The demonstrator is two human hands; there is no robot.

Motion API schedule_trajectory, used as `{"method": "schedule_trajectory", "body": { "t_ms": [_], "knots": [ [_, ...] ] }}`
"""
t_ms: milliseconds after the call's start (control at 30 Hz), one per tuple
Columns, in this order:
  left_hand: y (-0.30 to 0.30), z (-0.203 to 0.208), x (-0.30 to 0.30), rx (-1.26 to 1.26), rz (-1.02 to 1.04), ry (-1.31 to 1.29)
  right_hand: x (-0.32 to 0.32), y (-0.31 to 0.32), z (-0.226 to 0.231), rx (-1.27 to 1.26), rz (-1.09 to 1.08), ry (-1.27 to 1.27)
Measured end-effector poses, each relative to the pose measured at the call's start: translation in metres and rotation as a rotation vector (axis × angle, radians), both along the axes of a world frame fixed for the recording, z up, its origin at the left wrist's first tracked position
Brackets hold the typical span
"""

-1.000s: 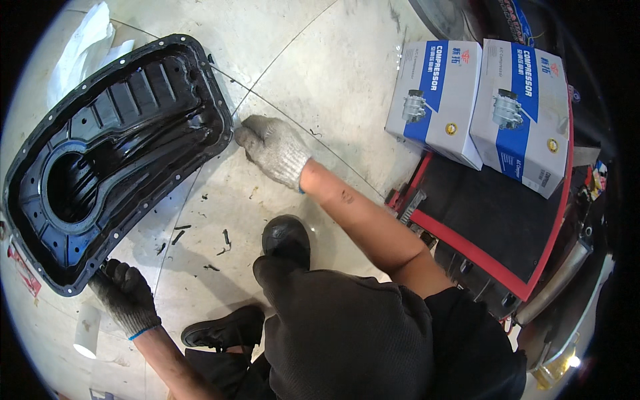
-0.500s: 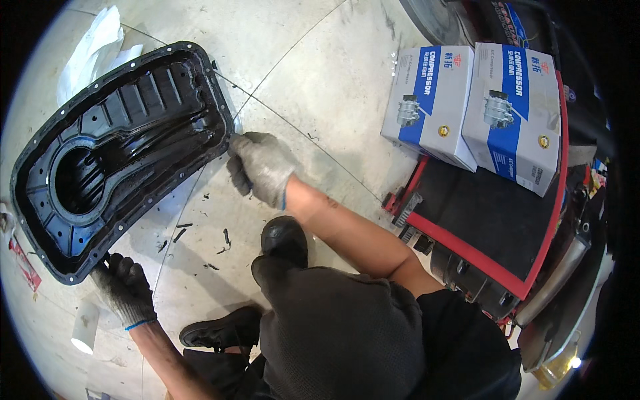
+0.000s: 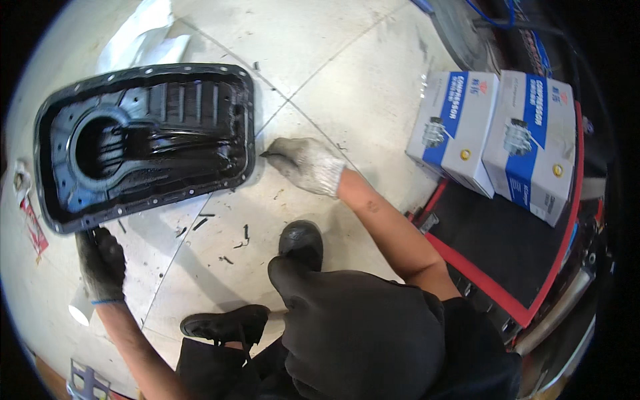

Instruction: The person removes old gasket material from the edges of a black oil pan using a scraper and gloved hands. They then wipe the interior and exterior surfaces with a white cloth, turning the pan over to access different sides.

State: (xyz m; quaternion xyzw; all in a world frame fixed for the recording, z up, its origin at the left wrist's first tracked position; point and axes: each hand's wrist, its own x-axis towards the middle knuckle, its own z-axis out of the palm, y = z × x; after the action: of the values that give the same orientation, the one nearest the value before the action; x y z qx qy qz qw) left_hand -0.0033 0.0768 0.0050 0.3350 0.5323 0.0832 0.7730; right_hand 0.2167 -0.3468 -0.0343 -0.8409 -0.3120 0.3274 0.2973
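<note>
A large black oil pan (image 3: 143, 197), its hollow side up and its rim dotted with bolt holes, spans the left of the view. Its inside looks wet and dark. My left hand (image 3: 101, 263), in a dirty grey knit glove, grips the near left edge of the pan, fingers partly hidden under the rim. Just right of the pan's right end, apart from it, is my gloved right hand (image 3: 307, 163). Its fingers are pinched together, with a small dark tip poking out that I cannot identify.
Dark strips of debris (image 3: 202, 222) lie on the tiled floor below the pan. White plastic sheeting (image 3: 143, 40) lies beyond it, a white tube (image 3: 81, 310) near my left wrist. Two white-and-blue boxes (image 3: 453, 127) stand on a red-edged black cart top (image 3: 497, 230) at right.
The pan has turned so its right end sits lower and its left end higher. My right hand has come off its rim and moved right; my left hand still grips it.
</note>
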Motion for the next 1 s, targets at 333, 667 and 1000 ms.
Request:
{"method": "schedule_trajectory", "body": {
  "t_ms": [333, 667, 1000],
  "knots": [
    [0.082, -0.031, -0.016, -0.004, -0.219, -0.101, 0.01, 0.05, 0.046, -0.191, 0.363, -0.019],
    [0.075, -0.027, -0.012, 0.024, -0.132, -0.062, 0.002, 0.049, 0.018, -0.08, 0.257, -0.025],
    [0.119, -0.074, -0.047, 0.286, -0.345, -0.072, 0.038, 0.082, 0.017, -0.116, 0.721, -0.18]
  ]
}}
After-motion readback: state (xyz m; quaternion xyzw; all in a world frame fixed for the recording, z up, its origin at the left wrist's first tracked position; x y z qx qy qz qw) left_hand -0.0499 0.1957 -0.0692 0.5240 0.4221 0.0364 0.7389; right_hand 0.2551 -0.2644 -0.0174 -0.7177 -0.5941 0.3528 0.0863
